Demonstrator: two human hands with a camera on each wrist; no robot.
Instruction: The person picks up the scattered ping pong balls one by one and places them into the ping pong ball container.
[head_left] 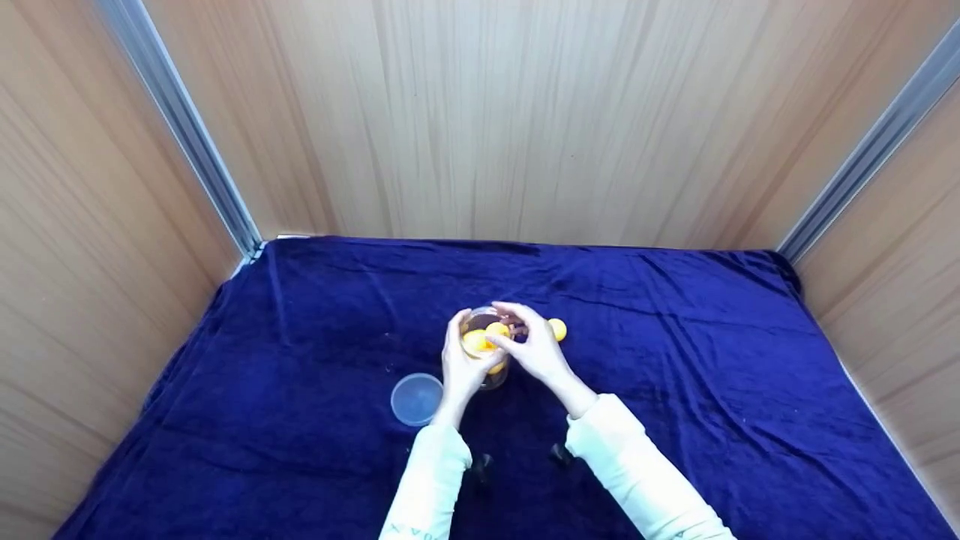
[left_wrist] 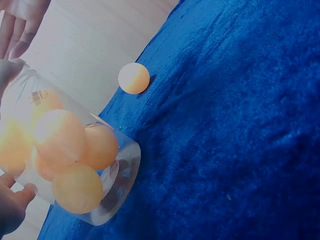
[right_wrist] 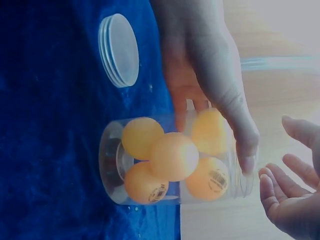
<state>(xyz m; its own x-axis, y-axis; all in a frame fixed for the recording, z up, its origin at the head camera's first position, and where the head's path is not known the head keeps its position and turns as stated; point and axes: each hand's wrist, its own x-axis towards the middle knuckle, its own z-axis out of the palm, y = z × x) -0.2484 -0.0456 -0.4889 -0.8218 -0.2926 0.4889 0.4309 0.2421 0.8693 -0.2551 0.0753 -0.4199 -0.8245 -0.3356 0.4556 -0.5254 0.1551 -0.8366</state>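
A clear plastic jar (right_wrist: 111, 165) stands on the cloth with several orange table tennis balls (right_wrist: 174, 156) inside. My left hand (head_left: 463, 369) grips the jar near its top, and in the right wrist view the thumb lies along the rim. Over the mouth of the jar is my right hand (head_left: 537, 350), its fingers apart and loosely bent. Nothing shows between those fingers (right_wrist: 285, 187) in the right wrist view. One more orange ball (left_wrist: 134, 78) lies on the cloth outside the jar, to its right in the head view (head_left: 557, 329).
A round translucent screw lid (head_left: 417, 400) lies left of the jar, beside the left wrist. Dark blue velvet cloth (head_left: 675, 390) covers the table. Wood-grain panels (head_left: 525, 127) with metal corner strips (head_left: 195, 135) rise at the back and both sides.
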